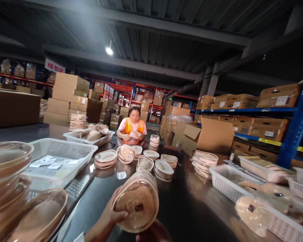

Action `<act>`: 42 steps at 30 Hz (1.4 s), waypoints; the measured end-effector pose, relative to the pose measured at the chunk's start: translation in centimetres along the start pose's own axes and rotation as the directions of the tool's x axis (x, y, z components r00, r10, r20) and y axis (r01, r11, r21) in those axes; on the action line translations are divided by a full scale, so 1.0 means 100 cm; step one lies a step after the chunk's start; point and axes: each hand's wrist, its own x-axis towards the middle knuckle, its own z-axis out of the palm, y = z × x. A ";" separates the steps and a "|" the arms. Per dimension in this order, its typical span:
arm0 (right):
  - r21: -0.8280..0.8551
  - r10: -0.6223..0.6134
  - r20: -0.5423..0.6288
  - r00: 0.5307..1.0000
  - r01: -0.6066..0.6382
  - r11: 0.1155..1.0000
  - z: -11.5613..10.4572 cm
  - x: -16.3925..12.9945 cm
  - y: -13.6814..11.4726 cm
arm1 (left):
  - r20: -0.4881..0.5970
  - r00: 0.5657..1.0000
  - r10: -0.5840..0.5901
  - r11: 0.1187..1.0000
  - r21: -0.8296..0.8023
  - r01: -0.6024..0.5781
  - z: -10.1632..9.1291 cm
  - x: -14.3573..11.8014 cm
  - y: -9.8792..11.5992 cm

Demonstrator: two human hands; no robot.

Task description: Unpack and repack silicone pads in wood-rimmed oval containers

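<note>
Because your left hand (113, 211) clasps the clear-wrapped oval package (134, 201) by one side, and I cannot tell whether your right hand (155, 232) just beneath supports it, slickness could drop it onto the table (189, 198) below.

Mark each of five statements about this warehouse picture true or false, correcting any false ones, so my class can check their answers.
1. The left hand grips a container with a dark label. True.
2. The person across the table wears a blue vest. False: that person wears an orange vest.
3. Paper slips lie in a white basket. True.
4. The rack at the right has a green upper beam. False: the upper beam is blue.
5. The ceiling lamp is lit. True.
</note>
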 end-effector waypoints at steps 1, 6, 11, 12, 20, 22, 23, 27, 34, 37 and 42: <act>0.021 0.011 -0.017 1.000 -0.011 1.000 0.000 0.000 0.000 | 0.018 1.000 -0.024 1.000 -0.017 0.024 0.003 -0.003 -0.001; 0.005 0.084 -0.170 0.982 -0.084 0.996 0.009 -0.001 -0.001 | 0.021 0.999 -0.031 0.999 0.045 0.030 0.006 -0.008 -0.014; -0.148 0.111 -0.237 0.965 -0.149 0.978 0.016 -0.006 -0.012 | 0.095 0.982 0.165 0.957 0.224 -0.182 -0.007 -0.002 -0.022; -0.178 0.067 -0.254 0.965 -0.115 0.977 0.016 -0.008 -0.017 | 0.124 0.975 0.185 0.937 0.278 -0.213 -0.011 -0.002 -0.021; -0.422 -0.342 -0.304 0.889 0.195 0.885 0.019 -0.019 -0.056 | 0.222 0.956 0.189 0.516 0.806 -0.289 -0.031 -0.005 0.019; -0.496 -0.403 -0.317 0.858 0.213 0.842 0.020 -0.025 -0.058 | 0.284 0.928 0.240 0.408 0.838 -0.362 -0.031 -0.003 0.024; -0.562 -0.450 -0.307 0.839 0.222 0.797 0.021 -0.028 -0.058 | 0.309 0.918 0.250 0.355 0.853 -0.383 -0.030 -0.003 0.026; -0.865 -0.665 -0.133 0.735 0.241 0.439 0.022 -0.036 -0.052 | 0.309 0.927 0.212 0.103 0.936 -0.336 -0.026 -0.002 0.023; -0.985 -0.846 0.079 0.528 0.174 0.017 0.019 -0.036 -0.047 | 0.452 0.765 0.458 -0.349 0.884 -0.313 -0.009 -0.009 0.000; -0.974 -0.851 0.194 0.488 0.198 -0.109 0.024 -0.040 -0.049 | 0.473 0.735 0.486 -0.401 0.868 -0.293 -0.007 -0.011 -0.001; -0.887 -0.769 0.454 0.449 0.150 -0.436 0.040 -0.041 -0.029 | 0.444 0.792 0.420 -0.478 0.849 -0.222 0.013 -0.021 -0.005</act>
